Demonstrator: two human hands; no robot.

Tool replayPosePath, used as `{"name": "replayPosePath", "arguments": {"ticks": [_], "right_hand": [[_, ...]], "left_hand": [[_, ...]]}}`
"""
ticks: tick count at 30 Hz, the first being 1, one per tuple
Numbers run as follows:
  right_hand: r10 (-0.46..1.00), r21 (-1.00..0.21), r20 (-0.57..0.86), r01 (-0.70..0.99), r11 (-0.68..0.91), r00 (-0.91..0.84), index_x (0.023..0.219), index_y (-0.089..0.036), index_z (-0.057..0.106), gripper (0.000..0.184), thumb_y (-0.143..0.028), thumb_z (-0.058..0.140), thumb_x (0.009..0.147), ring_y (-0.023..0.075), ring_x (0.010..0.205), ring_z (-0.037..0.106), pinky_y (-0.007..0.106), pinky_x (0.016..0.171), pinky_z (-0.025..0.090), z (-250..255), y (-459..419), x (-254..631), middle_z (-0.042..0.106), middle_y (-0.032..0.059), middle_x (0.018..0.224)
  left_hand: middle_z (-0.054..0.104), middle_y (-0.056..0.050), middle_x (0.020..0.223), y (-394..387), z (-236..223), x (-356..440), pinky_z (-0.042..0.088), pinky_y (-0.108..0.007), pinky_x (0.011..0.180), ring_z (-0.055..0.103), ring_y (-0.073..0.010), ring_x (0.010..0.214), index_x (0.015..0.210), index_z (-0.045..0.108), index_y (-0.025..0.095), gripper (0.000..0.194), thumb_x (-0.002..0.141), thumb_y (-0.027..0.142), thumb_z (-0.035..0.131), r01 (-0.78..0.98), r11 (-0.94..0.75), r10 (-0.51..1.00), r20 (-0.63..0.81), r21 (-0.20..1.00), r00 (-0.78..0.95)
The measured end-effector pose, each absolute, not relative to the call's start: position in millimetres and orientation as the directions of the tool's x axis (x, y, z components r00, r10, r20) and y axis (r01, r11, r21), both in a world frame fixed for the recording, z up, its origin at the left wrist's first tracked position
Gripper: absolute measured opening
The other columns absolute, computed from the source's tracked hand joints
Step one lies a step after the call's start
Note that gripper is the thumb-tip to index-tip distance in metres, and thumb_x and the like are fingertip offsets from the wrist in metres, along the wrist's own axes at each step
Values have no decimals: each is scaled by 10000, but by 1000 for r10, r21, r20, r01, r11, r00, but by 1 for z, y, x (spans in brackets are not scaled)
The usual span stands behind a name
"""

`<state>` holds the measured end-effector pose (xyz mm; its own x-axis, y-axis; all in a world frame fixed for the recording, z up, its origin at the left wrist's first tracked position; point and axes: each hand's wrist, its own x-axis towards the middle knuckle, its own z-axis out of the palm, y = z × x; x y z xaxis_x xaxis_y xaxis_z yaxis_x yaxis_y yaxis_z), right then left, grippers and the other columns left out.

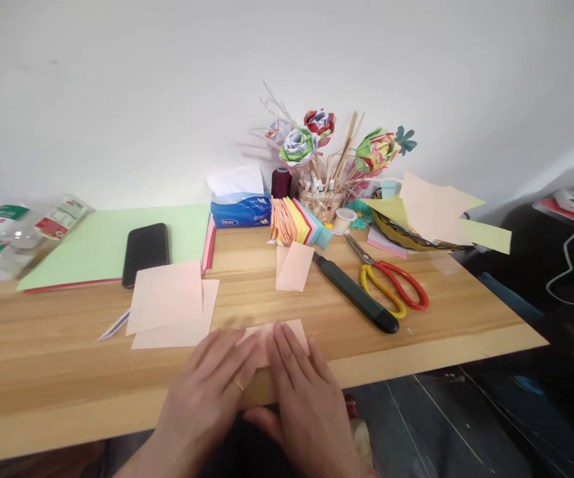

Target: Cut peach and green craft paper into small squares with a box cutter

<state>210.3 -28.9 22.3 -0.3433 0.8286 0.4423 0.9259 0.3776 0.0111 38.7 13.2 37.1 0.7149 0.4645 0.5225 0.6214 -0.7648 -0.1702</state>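
A small piece of pale pink paper (291, 326) lies near the table's front edge, largely covered by my fingers. My left hand (210, 382) rests on its left part, fingers stretched out and flat, a ring on one of them. Flat on its right part lies my right hand (304, 392), fingers extended, the thumb pointing inward below the table edge. Left of my hands are loose pink paper squares (167, 299), overlapping one another. Ahead of the hands sits a folded pink paper piece (295, 267). Whether the paper under my hands is folded is hidden.
A dark-handled cutter (357, 295) and red-yellow scissors (399, 285) lie to the right. Behind stand folded colored papers (294, 222), a tissue pack (240, 211) and paper flowers (299, 145). A black phone (146, 252) rests on green sheets (92, 242); bottles (2, 229) are far left.
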Motion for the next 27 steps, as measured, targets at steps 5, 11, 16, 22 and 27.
{"name": "replayPosePath", "arguments": {"ticks": [5,11,16,22,27], "right_hand": [[796,21,495,920,392,-350,1228,-53,534,590,-507,468,858,210,1235,446,326,1001,338,16,-28,213,531,132,1302],[804,61,431,903,426,-409,1275,-66,486,428,-220,400,885,189,1280,395,316,1018,338,17,-28,221,476,114,1358],[819,44,448,924,380,-358,1288,-126,474,417,-313,395,924,175,1256,425,355,1058,264,21,-35,243,475,81,1362],[824,73,444,931,358,-352,1281,-121,488,656,-587,494,820,233,1262,413,405,1052,256,23,-41,233,476,122,1356],[812,48,421,904,424,-403,1272,-176,502,593,-518,588,795,191,1252,423,363,1046,284,23,-43,226,483,35,1360]], "left_hand": [[567,-126,1267,-7,28,41,387,-332,950,522,-220,1162,1210,531,41,434,948,327,337,618,-738,484,425,-272,765],[523,-101,1322,-9,21,37,354,-330,1006,472,-194,1227,1259,484,73,381,917,135,327,643,-696,512,406,-321,757],[460,-114,1376,-9,15,35,329,-349,1038,397,-216,1287,1300,441,77,408,902,135,373,638,-697,519,383,-328,764],[486,-147,1347,-8,15,37,345,-361,1013,452,-245,1246,1326,428,127,431,903,117,345,626,-713,494,407,-316,768],[532,-112,1309,-7,19,36,362,-335,993,503,-208,1203,1280,480,135,389,938,134,295,644,-719,496,457,-259,738]]}}
